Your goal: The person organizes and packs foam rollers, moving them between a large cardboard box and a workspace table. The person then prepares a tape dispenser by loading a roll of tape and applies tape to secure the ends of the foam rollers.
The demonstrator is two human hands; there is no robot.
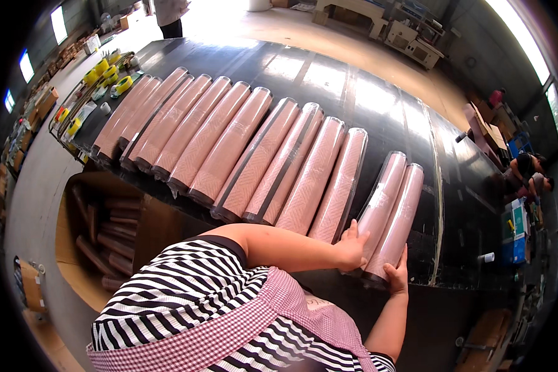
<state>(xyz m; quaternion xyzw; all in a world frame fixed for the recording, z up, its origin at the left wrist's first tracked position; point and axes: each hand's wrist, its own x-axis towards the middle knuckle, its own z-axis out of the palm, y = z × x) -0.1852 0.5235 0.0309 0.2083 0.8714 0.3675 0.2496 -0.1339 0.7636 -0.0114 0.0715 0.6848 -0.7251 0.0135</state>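
Two pink rolled mats in clear plastic film lie side by side near the table's front edge: a left roll point(381, 208) and a right roll point(400, 217). My left hand point(352, 249) grips the near end of the left roll from its outer side, its fingers along the film. Around the near end of the right roll is my right hand point(398, 273), thumb on top and fingers along the outer side. Left of them, several similar wrapped rolls point(316, 173) lie in a slanted row, some with a dark stripe down their length.
The rolls lie on a long black table point(459, 211). A cardboard box point(68, 248) with more rolls stands below it at the left. Yellow tape rolls point(99, 71) sit at the far left corner. A small white cylinder point(487, 257) lies at the right; other people work beyond.
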